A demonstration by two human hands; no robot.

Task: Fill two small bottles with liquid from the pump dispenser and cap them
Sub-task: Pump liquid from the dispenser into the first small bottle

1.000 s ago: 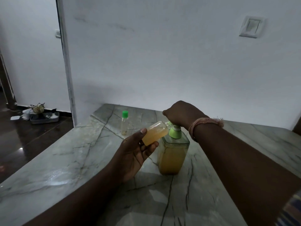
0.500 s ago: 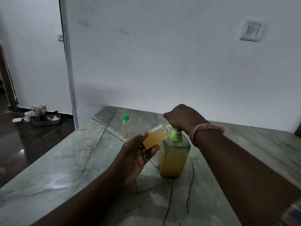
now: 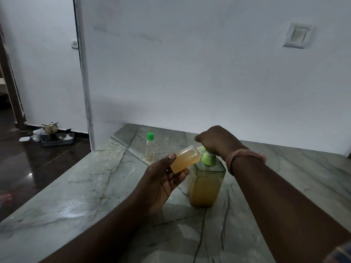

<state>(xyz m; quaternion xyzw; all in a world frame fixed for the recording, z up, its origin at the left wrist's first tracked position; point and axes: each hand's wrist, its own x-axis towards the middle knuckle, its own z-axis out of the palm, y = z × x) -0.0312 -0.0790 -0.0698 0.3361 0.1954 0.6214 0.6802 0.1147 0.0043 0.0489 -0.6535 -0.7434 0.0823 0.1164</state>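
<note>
1. Head view, progress: the left hand [image 3: 161, 184] has its fingers [image 3: 178, 176] wrapped around a small clear plastic bottle of amber liquid [image 3: 185, 160], tilted with its open mouth at the spout of the square clear pump dispenser with the green pump head [image 3: 206, 184]. This bottle looks nearly full and has no cap on it yet.
2. The right hand [image 3: 216, 142] rests fist-like on the pump top, fingers curled over it.
3. At about 11 o'clock from the dispenser, well apart on the grey-green veined marble counter [image 3: 79, 188], stands a second small clear bottle with a green cap [image 3: 150, 147]. It is capped but seems to hold only a little liquid at the bottom.
4. Left to do, by this reckoning: capping the held bottle, and probably filling the capped one.
5. Against the earlier frames: both hands and the bottle keep almost the same pose; the pump head appears slightly higher now, though the camera has also shifted.
</note>
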